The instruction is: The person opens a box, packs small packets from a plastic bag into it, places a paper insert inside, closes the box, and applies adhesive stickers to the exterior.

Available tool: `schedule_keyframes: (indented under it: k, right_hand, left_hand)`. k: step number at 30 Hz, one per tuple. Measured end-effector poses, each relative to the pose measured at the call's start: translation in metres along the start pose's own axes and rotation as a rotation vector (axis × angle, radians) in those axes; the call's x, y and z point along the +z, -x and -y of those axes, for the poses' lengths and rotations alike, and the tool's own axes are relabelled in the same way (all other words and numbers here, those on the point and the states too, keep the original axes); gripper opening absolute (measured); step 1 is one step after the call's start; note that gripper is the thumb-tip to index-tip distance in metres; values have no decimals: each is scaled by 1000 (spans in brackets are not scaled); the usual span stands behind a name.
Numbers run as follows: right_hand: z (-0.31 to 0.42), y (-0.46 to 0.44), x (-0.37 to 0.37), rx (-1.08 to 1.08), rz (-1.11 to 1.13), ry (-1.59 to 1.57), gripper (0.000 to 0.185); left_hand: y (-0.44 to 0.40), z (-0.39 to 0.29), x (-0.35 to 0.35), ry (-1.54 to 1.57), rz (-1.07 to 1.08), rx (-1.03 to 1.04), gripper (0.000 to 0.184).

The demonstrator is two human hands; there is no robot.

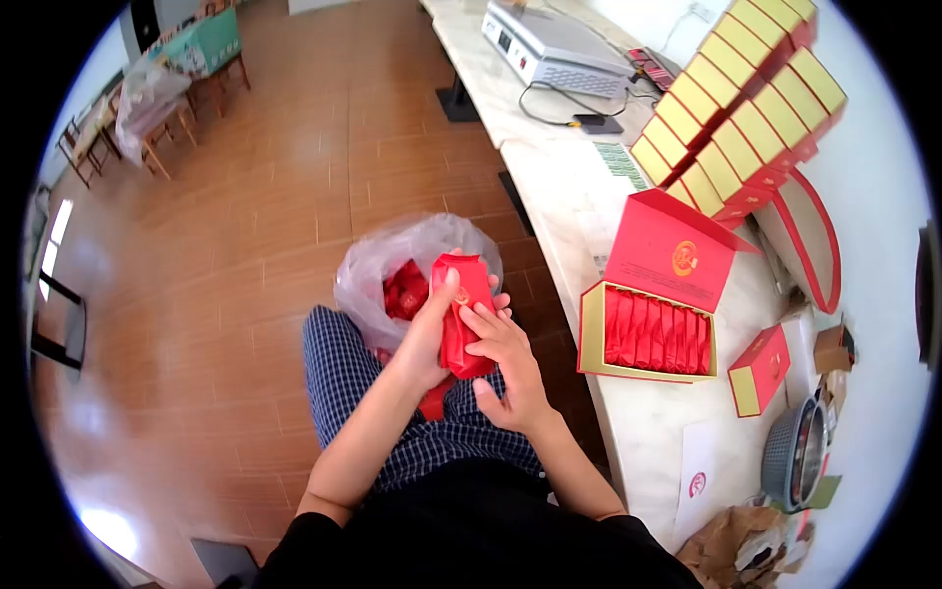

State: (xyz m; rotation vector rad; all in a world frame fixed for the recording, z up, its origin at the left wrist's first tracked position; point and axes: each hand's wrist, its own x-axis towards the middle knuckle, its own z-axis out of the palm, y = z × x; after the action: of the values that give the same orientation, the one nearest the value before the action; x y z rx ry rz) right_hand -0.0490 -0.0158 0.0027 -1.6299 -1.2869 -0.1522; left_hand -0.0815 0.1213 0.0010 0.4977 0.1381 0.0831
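Currently 2 hands (512, 365) on 1 red packet (459, 346)

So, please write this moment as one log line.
left hand: holds red packet | right hand: touches same packet | bag: red things inside | box: lid open, packets in row

Your frame is bright overall. Strongest glare: a burnt-out white patch low at left on the brown floor (275, 226), with paler hazy reflections above it, so light seems to reach you from that side. Shadow darkens the floor beneath your worktable (643, 432). The red packet (473, 280) reads reasonably crisp; the distant chairs (78, 157) look softer. Fisheye bowing bends your table edge; black vignetting fills the corners, blue-fringed at the rim
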Motion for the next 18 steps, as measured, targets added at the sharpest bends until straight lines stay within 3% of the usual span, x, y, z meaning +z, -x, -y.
schedule_keyframes:
  k: [4,7,9,11,14,18]
  right_hand:
    - [9,-3,-33,119,-72,-86,15]
    - [24,-15,-58,163,-232,-14,17]
    - [30,-23,-78,241,-303,4,28]
    - [38,-29,-99,260,-362,102,38]
    - [39,-22,-129,235,-516,331,44]
    - [29,13,-184,331,-613,413,47]
  left_hand:
    - [-6,11,32,-265,-5,197,50]
    - [-19,24,63,-531,32,378,51]
    - [-30,33,83,-650,96,469,53]
    - [-42,49,97,-809,229,544,68]
    - [-42,83,136,-757,481,507,90]
    - [-53,129,160,-766,714,410,99]
